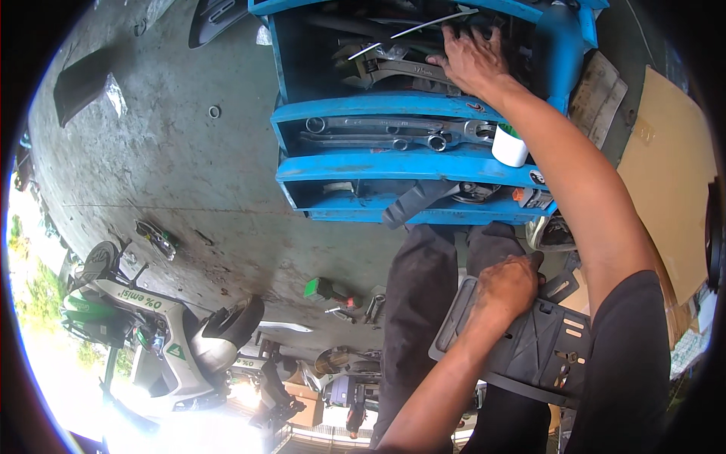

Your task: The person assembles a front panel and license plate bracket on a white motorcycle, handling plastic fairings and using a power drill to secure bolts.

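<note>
My right hand [475,64] reaches into the top compartment of a blue tool cabinet [340,168], its fingers spread over the tools inside. Beside it lie a large open-end wrench [412,69] and a thin metal rod [431,24]. Its fingertips are partly lost in shadow. Lower down, my left hand [505,287] is closed on a black plastic panel [541,340] with slots and holes, held against my legs. What its fingers touch underneath is hidden.
Several combination wrenches [378,123] fill the cabinet's middle shelf, near a white cup-like container [509,147]. A dark grey plastic piece [416,204] juts from the lower shelf. A green-and-red power tool [325,290] lies on the floor. White motorbikes [162,356] stand left; cardboard [669,181] right.
</note>
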